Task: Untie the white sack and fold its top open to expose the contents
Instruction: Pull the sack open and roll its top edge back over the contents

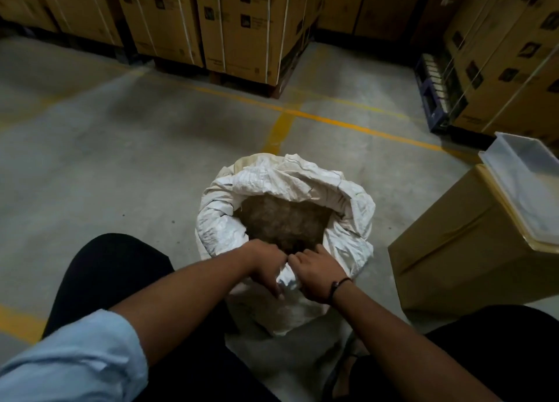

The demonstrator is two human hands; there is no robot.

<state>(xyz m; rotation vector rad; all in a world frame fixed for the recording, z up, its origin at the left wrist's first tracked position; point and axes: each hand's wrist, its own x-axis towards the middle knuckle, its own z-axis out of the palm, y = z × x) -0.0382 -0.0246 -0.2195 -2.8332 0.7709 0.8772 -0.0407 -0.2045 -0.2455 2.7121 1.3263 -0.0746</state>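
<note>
You are sitting on the concrete floor with the white sack standing upright between your knees, close enough that both arms are reaching its near rim without stretching. Beyond the sack, strapped cardboard cartons are lining the far edge of the floor; to the sack's right, a brown box is carrying a clear plastic tray. The sack's mouth is already gaping: its far and side edges are rolled outward into a thick cuff, so the brown, fibrous-looking contents are showing. Only the near edge seems to be lagging. Your left hand and right hand are meeting there, knuckles almost touching, fingers curled shut and pinching the woven fabric, probably to turn that last section down over the outside.
</note>
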